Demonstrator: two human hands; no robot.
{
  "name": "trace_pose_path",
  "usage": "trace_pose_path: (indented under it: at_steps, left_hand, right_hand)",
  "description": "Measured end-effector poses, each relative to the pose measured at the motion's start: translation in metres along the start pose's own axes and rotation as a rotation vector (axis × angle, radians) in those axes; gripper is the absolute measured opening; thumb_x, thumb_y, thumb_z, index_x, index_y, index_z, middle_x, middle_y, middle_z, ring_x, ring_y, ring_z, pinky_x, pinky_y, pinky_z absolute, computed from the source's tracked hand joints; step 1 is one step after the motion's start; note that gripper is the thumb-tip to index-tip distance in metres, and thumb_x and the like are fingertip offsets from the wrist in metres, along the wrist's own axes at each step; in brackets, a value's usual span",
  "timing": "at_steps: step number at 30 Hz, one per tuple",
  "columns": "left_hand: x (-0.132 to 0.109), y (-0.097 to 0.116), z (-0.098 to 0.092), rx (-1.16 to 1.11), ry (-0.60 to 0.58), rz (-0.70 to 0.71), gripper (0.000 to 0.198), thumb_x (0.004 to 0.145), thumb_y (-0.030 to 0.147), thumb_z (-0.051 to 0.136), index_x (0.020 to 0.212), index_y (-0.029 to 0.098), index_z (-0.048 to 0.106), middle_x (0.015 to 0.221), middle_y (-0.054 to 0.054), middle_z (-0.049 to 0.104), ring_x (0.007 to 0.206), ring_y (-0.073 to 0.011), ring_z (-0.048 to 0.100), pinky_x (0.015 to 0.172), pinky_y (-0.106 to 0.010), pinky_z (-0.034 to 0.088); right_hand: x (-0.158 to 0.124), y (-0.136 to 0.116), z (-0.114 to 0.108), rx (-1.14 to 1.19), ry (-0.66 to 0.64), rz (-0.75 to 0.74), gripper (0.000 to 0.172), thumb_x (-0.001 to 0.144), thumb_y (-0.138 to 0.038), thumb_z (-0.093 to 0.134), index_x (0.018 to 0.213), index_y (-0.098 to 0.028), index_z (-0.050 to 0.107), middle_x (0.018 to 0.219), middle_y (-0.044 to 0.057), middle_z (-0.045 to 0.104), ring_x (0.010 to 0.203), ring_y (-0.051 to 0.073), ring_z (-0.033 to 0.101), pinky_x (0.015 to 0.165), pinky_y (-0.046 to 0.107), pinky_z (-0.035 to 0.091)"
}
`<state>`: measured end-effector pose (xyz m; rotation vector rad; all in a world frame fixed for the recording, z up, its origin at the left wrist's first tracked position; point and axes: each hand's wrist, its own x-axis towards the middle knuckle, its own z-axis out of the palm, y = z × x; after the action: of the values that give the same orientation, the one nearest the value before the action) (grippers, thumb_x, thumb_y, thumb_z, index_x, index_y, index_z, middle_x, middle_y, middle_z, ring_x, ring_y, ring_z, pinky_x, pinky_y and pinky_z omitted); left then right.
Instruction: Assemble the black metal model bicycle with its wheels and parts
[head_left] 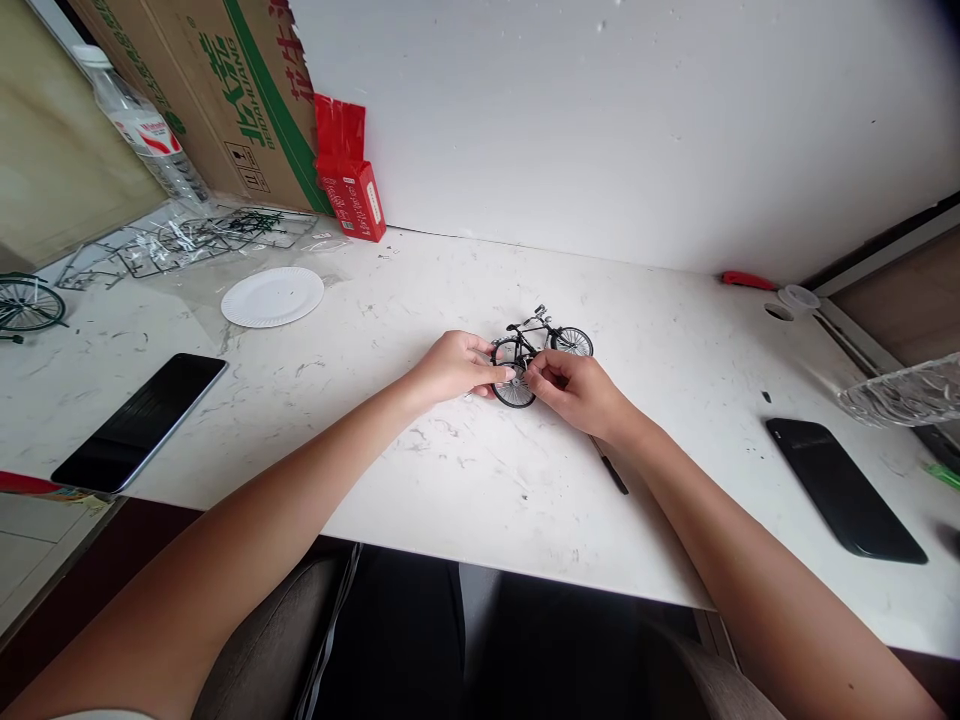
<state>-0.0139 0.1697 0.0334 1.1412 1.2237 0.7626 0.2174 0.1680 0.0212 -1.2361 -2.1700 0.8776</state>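
Note:
A black miniature bicycle [541, 322] with thin-spoked wheels is upright above the table in front of me, its handlebar and front wheel pointing to the far right. My left hand [459, 366] grips its rear end from the left, thumb pressed to a spoked wheel [516, 392] on the near side. Another wheel's rim shows behind that one. From the right, my right hand [574, 388] is closed, fingertips pinched close to the frame beside this near wheel. Whatever those fingertips hold is too small to make out. A slim dark tool [613, 472] lies partly beneath my right wrist.
Phones lie left [142, 425] and right [847, 490]. Behind on the left are a paper plate [272, 298], plastic part frames [161, 248], a bottle [150, 130], a red packet [352, 195] and a carton [217, 90]. Another miniature bicycle [30, 303] stands far left. A red-handled cutter [748, 281] lies back right.

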Motion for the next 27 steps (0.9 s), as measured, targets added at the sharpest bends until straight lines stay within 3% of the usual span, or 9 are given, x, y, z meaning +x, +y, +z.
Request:
trace_pose_path:
  at_steps: [7,11,21,27]
  left_hand:
    - [0.003,-0.007,0.001,-0.038,0.059,-0.037,0.068,0.074,0.027,0.097,0.131,0.013,0.062,0.090,-0.005,0.079,0.061,-0.0149,0.074,0.072,-0.030,0.060]
    - [0.001,-0.007,0.002,-0.037,0.109,-0.039,0.082,0.068,0.029,0.102,0.133,0.017,0.054,0.099,-0.007,0.078,0.062,-0.0149,0.074,0.075,-0.032,0.060]
    - [0.006,-0.015,0.000,0.108,0.085,0.114,0.067,0.076,0.032,0.096,0.124,0.022,0.051,0.083,0.001,0.075,0.057,-0.0135,0.069,0.062,-0.027,0.053]
    - [0.004,-0.013,0.001,0.096,0.076,0.098,0.065,0.078,0.031,0.093,0.130,0.019,0.055,0.085,-0.001,0.075,0.060,-0.0156,0.071,0.065,-0.030,0.056]
  right_hand:
    - [-0.001,0.000,0.000,0.059,-0.002,0.009,0.023,0.100,-0.040,0.063,0.087,-0.022,0.066,0.068,-0.003,0.052,0.061,0.013,0.042,0.058,0.029,0.037]
    - [0.000,0.000,0.000,0.067,0.009,0.009,0.019,0.098,-0.038,0.066,0.086,-0.022,0.067,0.067,-0.003,0.052,0.060,0.013,0.041,0.057,0.030,0.036]
    - [0.000,0.002,-0.001,0.044,0.058,0.009,0.021,0.098,-0.041,0.064,0.086,-0.023,0.064,0.067,-0.002,0.055,0.059,0.014,0.044,0.056,0.030,0.038]
    - [-0.004,-0.017,-0.009,-0.213,0.118,0.029,0.019,0.099,-0.038,0.058,0.091,-0.023,0.064,0.061,-0.001,0.055,0.055,0.016,0.045,0.057,0.032,0.038]
